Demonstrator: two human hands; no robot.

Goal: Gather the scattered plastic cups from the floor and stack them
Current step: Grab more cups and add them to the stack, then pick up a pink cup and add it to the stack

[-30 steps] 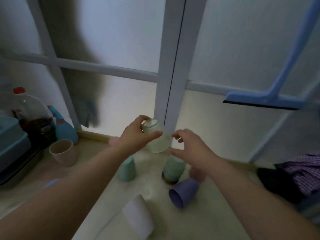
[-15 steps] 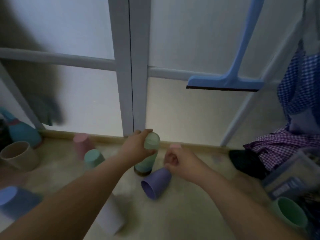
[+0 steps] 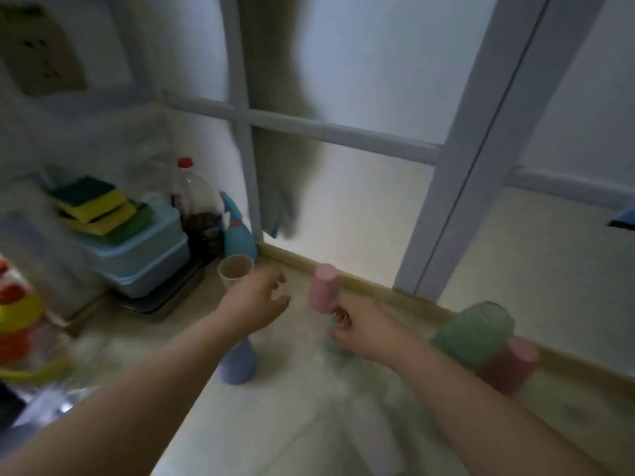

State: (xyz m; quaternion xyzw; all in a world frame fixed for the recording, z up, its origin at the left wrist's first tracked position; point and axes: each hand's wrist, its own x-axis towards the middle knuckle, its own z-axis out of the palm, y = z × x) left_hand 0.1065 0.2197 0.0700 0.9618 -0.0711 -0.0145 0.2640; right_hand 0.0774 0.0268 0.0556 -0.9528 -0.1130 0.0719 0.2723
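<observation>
My left hand (image 3: 256, 298) hovers open, fingers spread, beside an upright beige cup (image 3: 235, 269). My right hand (image 3: 357, 328) has curled fingers touching the base of an upside-down pink cup (image 3: 323, 286). It also covers the top of a teal cup (image 3: 338, 343), and which cup it grips is unclear. A blue cup (image 3: 237, 365) stands upside down under my left forearm. The green cup stack (image 3: 476, 333) stands to the right by the baseboard, with another pink cup (image 3: 508, 367) against it. A white cup (image 3: 374, 427) lies blurred in front.
Stacked blue plastic bins (image 3: 144, 255) topped with sponges (image 3: 96, 207), a dark bottle (image 3: 197, 211) and a teal spray bottle (image 3: 237, 231) fill the left corner. A frosted glass door with a grey frame (image 3: 446, 214) closes off the back. Colourful items (image 3: 17, 314) sit at the far left.
My left hand has let go of the green stack, which now stands on the floor. Both hands and the view swung left toward the pink, teal and beige cups.
</observation>
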